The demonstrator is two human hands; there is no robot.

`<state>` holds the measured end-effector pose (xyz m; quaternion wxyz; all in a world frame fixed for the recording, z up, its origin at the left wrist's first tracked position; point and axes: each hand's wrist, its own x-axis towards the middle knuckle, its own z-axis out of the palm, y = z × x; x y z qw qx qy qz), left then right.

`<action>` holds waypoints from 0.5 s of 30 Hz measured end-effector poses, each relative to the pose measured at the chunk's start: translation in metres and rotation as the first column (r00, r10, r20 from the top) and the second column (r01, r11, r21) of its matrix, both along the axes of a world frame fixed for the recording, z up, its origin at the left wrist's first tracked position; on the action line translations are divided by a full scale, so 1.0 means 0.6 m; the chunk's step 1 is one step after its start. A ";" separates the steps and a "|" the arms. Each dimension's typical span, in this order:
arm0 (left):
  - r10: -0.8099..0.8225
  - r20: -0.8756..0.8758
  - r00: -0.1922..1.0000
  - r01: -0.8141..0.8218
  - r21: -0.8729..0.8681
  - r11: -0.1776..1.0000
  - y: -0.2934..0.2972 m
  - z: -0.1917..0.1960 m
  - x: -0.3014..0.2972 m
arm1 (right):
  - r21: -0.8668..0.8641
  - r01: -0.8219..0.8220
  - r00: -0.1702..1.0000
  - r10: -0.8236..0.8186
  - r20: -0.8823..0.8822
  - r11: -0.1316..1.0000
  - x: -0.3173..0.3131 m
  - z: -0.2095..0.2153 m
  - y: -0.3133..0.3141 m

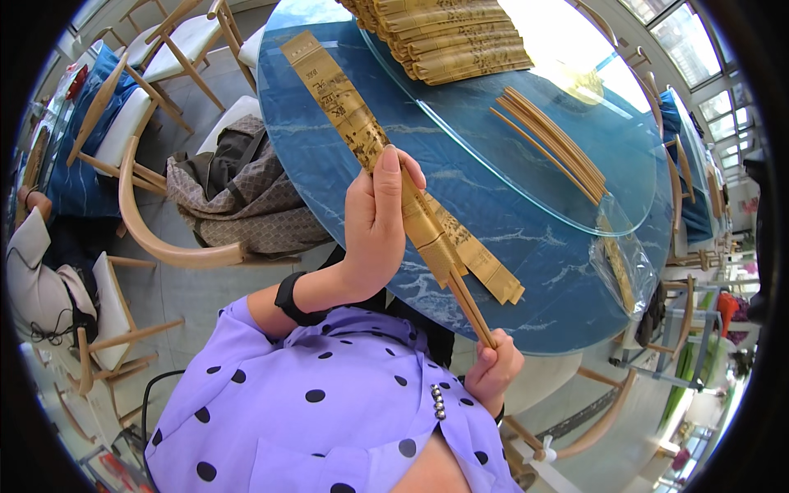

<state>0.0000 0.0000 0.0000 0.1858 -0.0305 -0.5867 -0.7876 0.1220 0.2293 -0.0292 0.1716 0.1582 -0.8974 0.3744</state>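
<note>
- Head view, frame centre: left hand (pixel 374 226) with grip closed around middle of folded bamboo fan (pixel 394 177), thumb along slats.
- Lower centre: right hand (pixel 493 370), grip closed on fan's narrow end.
- Fan slanting from upper left down, held above blue counter (pixel 509 238).
- Top centre: stack of similar fans (pixel 448 37) on glass turntable (pixel 625 156).

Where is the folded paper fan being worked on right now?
In the head view the folded fan is at centre, over the blue round table, gripped mid-length by the left hand, with the right hand holding its lower sticks.
</note>
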 end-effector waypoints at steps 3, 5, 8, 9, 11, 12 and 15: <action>0.012 -0.024 1.000 -0.010 0.084 0.996 0.005 0.002 0.003 | 0.003 -0.006 1.000 0.006 0.012 1.000 0.002 -0.003 0.002; -0.019 -0.025 1.000 0.025 0.242 0.970 0.002 0.008 0.002 | -0.004 -0.014 0.999 0.014 0.029 1.000 0.007 -0.007 0.004; 0.035 0.002 0.999 -0.035 0.213 0.976 -0.007 0.003 -0.005 | -0.005 -0.019 0.999 0.019 0.042 1.000 0.013 -0.004 0.008; 0.052 0.002 0.999 -0.051 0.171 0.984 -0.005 0.001 -0.006 | -0.004 -0.024 0.999 0.024 0.047 1.000 0.012 -0.003 0.007; 0.083 -0.001 0.997 -0.083 0.087 0.993 0.001 -0.002 -0.007 | -0.001 -0.033 0.998 0.033 0.056 0.999 0.011 -0.001 0.004; 0.074 0.005 0.997 -0.074 0.102 0.992 0.000 -0.002 -0.007 | 0.002 -0.029 0.998 0.029 0.051 1.000 0.010 -0.002 0.004; 0.054 0.011 0.998 -0.055 0.124 0.991 0.004 -0.005 -0.003 | 0.008 -0.021 0.999 0.020 0.040 1.000 0.009 -0.004 0.004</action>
